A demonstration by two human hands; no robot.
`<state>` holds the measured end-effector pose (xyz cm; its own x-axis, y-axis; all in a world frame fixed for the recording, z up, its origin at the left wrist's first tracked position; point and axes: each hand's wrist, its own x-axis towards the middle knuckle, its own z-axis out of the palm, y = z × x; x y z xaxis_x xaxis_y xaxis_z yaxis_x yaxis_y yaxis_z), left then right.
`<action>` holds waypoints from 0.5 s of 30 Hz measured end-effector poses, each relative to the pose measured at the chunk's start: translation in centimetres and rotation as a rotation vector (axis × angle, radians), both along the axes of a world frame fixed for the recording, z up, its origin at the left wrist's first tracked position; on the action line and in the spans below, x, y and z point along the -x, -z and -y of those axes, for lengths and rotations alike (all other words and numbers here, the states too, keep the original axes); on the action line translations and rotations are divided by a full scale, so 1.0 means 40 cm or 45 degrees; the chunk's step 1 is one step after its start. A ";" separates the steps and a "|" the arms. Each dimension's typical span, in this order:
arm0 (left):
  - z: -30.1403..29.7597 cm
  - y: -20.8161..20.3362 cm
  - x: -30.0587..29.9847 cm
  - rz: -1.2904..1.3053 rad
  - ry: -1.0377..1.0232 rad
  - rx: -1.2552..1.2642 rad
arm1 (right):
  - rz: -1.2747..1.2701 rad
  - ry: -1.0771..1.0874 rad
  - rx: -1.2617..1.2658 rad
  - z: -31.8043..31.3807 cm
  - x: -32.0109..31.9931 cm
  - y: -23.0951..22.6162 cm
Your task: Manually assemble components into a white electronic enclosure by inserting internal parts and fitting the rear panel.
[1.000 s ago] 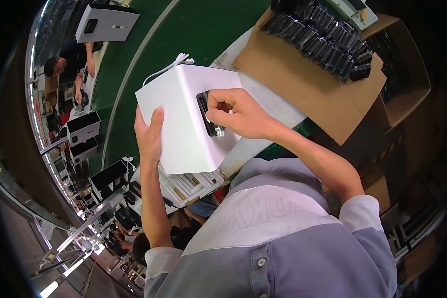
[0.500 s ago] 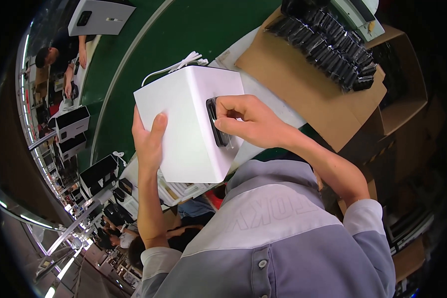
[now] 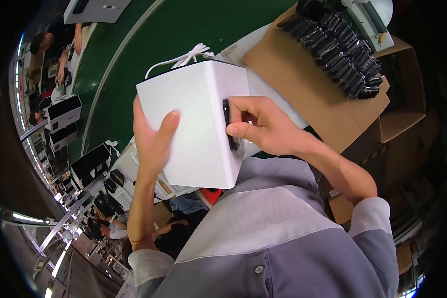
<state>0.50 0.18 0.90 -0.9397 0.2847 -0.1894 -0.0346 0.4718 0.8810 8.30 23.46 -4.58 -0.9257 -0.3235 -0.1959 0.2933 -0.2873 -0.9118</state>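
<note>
A white box-shaped device housing (image 3: 191,129), tilted, is held up in front of me. My left hand (image 3: 154,131) grips its left side, the thumb flat on the broad white face and the fingers partly hidden behind. On its narrow right-hand face sits a long black panel (image 3: 232,141) with rounded ends. My right hand (image 3: 263,121) is closed in a pinch against this panel, thumb and curled forefinger touching it; what lies between the fingertips is hidden. Some clear film (image 3: 243,144) shows by the panel's lower end. A white cable (image 3: 191,53) is bundled at the housing's far end.
Several film-wrapped black parts (image 3: 335,52) lie in rows on a cardboard sheet (image 3: 303,94) at right, beside an open carton (image 3: 407,94). A green conveyor belt (image 3: 134,54) runs behind. More white-and-black housings (image 3: 92,164) stand at left. Other people (image 3: 49,44) work along the line.
The housing has shifted slightly right in the view and turned a little, so its narrow face shows less. My right hand stays pinched at the black panel; my left thumb keeps its place.
</note>
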 end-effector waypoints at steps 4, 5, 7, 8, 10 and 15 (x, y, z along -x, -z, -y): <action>0.002 -0.010 0.008 -0.002 0.017 0.020 | -0.010 -0.048 0.043 -0.002 0.009 0.003; 0.003 -0.013 0.008 0.032 0.011 0.007 | -0.016 -0.050 0.039 -0.003 0.011 0.014; 0.007 -0.015 0.007 0.050 -0.001 -0.005 | -0.004 -0.094 0.070 -0.004 0.019 0.028; 0.012 -0.007 0.003 0.045 -0.005 -0.017 | -0.014 -0.098 0.070 -0.008 0.013 0.027; 0.015 -0.002 0.000 0.039 0.002 -0.033 | 0.072 -0.145 0.073 -0.018 -0.004 0.024; 0.004 -0.007 0.008 0.043 0.016 -0.047 | 0.005 0.004 0.171 0.017 -0.037 0.058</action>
